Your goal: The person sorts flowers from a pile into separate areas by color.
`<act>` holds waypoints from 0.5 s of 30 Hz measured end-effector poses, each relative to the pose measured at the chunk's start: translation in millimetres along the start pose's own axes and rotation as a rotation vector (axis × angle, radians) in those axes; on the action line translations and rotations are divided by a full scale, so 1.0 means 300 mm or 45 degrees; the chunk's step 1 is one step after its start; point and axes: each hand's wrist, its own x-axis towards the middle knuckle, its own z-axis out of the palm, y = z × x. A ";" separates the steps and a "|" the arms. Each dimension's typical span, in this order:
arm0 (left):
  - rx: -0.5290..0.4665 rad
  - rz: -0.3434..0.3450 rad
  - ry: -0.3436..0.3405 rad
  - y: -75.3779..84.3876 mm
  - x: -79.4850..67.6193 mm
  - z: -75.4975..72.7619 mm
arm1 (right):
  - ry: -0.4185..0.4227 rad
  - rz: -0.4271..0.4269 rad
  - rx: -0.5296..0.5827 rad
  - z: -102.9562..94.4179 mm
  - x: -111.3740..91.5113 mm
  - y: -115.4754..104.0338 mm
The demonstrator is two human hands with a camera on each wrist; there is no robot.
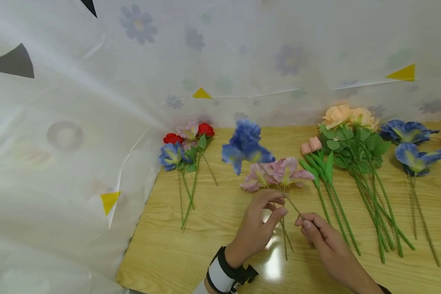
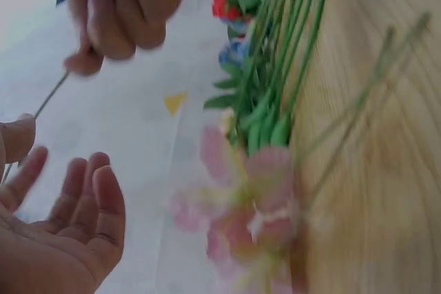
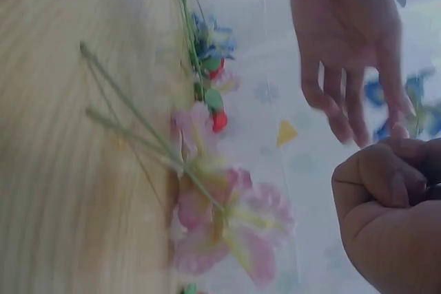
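Note:
My right hand (image 1: 327, 243) pinches the thin stem (image 1: 295, 207) of an artificial blue iris (image 1: 245, 143) near its lower end. The bloom is raised off the table and leans to the left. My left hand (image 1: 252, 228) is at the upper stem, which passes by the index fingertip, with a gap between thumb and index finger. In the left wrist view its other fingers (image 2: 107, 204) are loosely bent and hold nothing. Below the iris, pink artificial flowers (image 1: 284, 171) lie on the table, their crossed stems partly behind the left hand.
On the wooden table (image 1: 154, 261), a mixed group with red roses (image 1: 206, 130) and a blue flower (image 1: 171, 156) lies left. Rightward are pink tulips (image 1: 311, 145), peach roses (image 1: 338, 116) and more blue irises (image 1: 419, 157). A whitish patterned sheet (image 1: 242, 61) hangs behind.

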 end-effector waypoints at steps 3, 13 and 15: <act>0.097 -0.104 0.090 -0.043 -0.035 -0.056 | 0.077 -0.016 -0.086 -0.046 0.005 0.008; 0.834 -0.738 0.500 -0.227 -0.243 -0.364 | 0.514 0.320 -0.590 -0.360 -0.027 0.043; 0.898 -0.895 0.536 -0.246 -0.274 -0.424 | 0.586 0.374 -0.630 -0.419 -0.046 0.077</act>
